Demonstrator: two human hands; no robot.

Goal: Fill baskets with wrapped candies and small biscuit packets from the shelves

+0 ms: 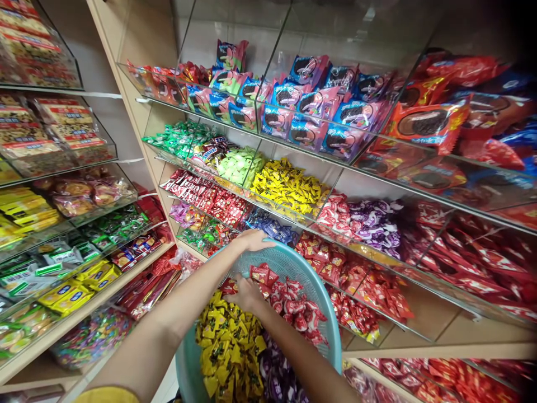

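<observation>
A teal basket (331,313) holds yellow-wrapped candies (229,341), red-and-white candies (293,302) and purple candies (279,372). My left hand (257,240) is closed on the basket's far rim, its arm crossing the basket's left side. Inside the basket, my right hand (244,294) is closed among red packets (263,274), above the yellow candies; its fingertips are partly hidden, and I cannot make out what they hold.
Clear-fronted shelves (293,148) with wrapped cakes and candies rise just beyond the basket. More shelves stand on the left, meeting them at a wooden upright (138,123). A lower wooden shelf edge (440,351) runs to the right.
</observation>
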